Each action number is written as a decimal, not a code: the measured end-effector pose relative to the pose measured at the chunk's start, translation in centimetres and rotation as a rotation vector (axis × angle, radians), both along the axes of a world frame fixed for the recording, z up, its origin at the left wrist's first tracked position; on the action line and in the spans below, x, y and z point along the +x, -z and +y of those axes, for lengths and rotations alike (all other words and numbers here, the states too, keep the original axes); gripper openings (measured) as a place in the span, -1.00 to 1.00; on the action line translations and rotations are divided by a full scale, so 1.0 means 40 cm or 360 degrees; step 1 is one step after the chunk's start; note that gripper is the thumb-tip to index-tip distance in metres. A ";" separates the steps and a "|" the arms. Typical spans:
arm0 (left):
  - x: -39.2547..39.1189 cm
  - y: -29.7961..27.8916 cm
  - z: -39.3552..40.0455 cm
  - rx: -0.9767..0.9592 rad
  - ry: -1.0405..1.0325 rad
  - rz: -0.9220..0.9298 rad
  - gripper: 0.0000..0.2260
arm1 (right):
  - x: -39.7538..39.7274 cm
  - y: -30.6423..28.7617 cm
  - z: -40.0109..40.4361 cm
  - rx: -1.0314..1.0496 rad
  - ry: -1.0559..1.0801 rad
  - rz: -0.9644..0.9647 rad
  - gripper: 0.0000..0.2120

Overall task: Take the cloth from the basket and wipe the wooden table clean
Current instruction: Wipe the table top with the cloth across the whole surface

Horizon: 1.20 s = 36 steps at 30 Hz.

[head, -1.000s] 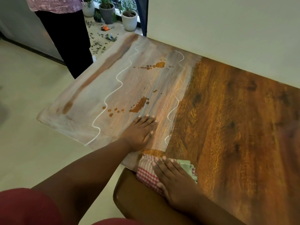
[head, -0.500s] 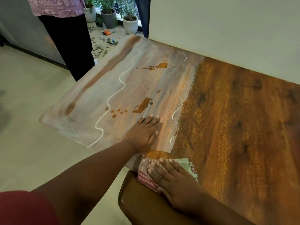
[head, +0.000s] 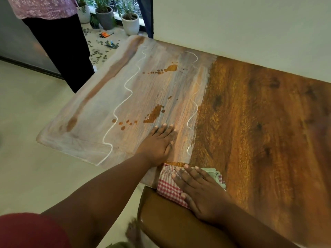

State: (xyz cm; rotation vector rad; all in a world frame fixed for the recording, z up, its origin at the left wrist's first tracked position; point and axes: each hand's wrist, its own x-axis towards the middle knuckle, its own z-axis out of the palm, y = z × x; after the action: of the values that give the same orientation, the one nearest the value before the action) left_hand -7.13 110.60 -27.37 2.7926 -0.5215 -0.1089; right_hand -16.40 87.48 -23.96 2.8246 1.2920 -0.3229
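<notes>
The wooden table (head: 259, 122) fills the view; its right part is dark and glossy, its left part is pale and dusty with white wavy lines and brown spill spots (head: 154, 114). My left hand (head: 159, 143) lies flat on the dusty part, fingers spread, holding nothing. My right hand (head: 200, 190) presses flat on a red-and-white checked cloth (head: 167, 187) at the table's near edge, just right of the left hand. A green part of the cloth shows past my fingers. No basket is in view.
A brown chair back (head: 170, 224) stands under the near edge, below the cloth. A person in dark trousers (head: 60, 51) stands at the table's far left corner. Potted plants (head: 129, 22) and scattered bits lie on the floor behind. A pale wall (head: 250, 29) runs along the far side.
My right hand and the cloth have slid slightly left along the near edge. My left hand stays flat in the same spot.
</notes>
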 end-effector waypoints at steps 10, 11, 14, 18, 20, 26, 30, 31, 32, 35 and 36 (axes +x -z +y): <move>-0.005 -0.019 0.000 -0.0005 0.0034 0.0092 -0.51 | 0.001 -0.012 0.070 -0.0117 -0.0158 0.0019 -0.53; -0.001 -0.019 0.004 0.0001 0.0054 0.0115 -0.51 | 0.001 -0.015 0.074 -0.0107 -0.0105 0.0034 -0.53; 0.023 -0.026 0.029 -0.0017 0.0195 0.0166 -0.46 | 0.008 -0.017 0.087 -0.0078 0.0116 0.0107 -0.52; 0.124 -0.050 0.096 -0.0060 0.0283 0.0087 -0.48 | 0.056 -0.014 0.110 -0.0061 0.0328 0.0156 -0.49; 0.199 -0.063 0.132 -0.0019 0.0250 0.0037 -0.50 | 0.086 -0.008 0.110 -0.0057 0.0382 0.0186 -0.48; 0.376 -0.076 0.213 0.0076 0.0141 0.0023 -0.49 | 0.156 0.009 0.099 -0.0052 0.0463 0.0184 -0.47; 0.443 -0.075 0.238 0.0156 0.0033 0.0047 -0.48 | 0.217 0.018 0.081 -0.0017 0.0464 0.0182 -0.47; 0.452 -0.072 0.240 0.0163 0.0008 0.0064 -0.48 | 0.241 0.021 0.075 -0.0006 0.0476 0.0164 -0.47; 0.458 -0.069 0.241 0.0171 -0.0001 0.0078 -0.48 | 0.268 0.024 0.069 0.0007 0.0491 0.0142 -0.47; 0.462 -0.060 0.242 0.0182 0.0017 0.0081 -0.48 | 0.359 0.027 0.064 0.0029 0.0575 0.0084 -0.47; 0.461 -0.059 0.241 0.0180 0.0016 0.0075 -0.48 | 0.381 0.027 0.066 0.0025 0.0612 0.0062 -0.47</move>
State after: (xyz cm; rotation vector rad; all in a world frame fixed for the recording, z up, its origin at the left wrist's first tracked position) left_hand 11.32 120.23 -25.01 2.8895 -0.5338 -0.2123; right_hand -1.14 90.13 -25.04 3.0813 0.7478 -0.3756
